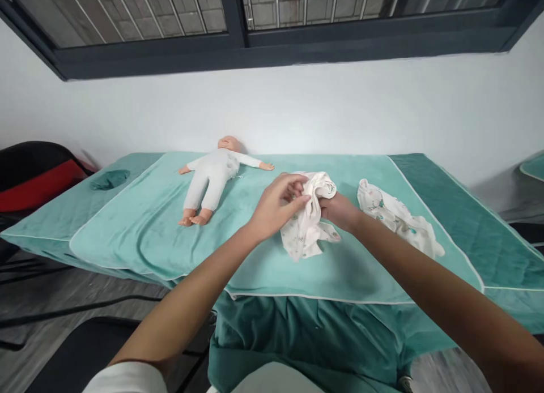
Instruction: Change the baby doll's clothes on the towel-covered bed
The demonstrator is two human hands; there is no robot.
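Note:
My left hand [276, 206] and my right hand [338, 210] both grip a small cream baby garment [308, 217], lifted just above the light teal mat [140, 229]. The left fingers pinch its upper fold; the right hand is wrapped into the cloth from behind, its fingers mostly hidden. A baby doll [212, 175] in a white suit lies on its back at the far left of the mat, arms spread. A second printed white garment [397, 216] lies crumpled to the right of my right hand.
The mat covers a darker teal quilted table [480, 223] set against a white wall below a dark-framed window. A small dark green cloth [109, 179] lies at the table's far left. A black and red object [34, 175] stands left of the table. Dark cables cross the floor.

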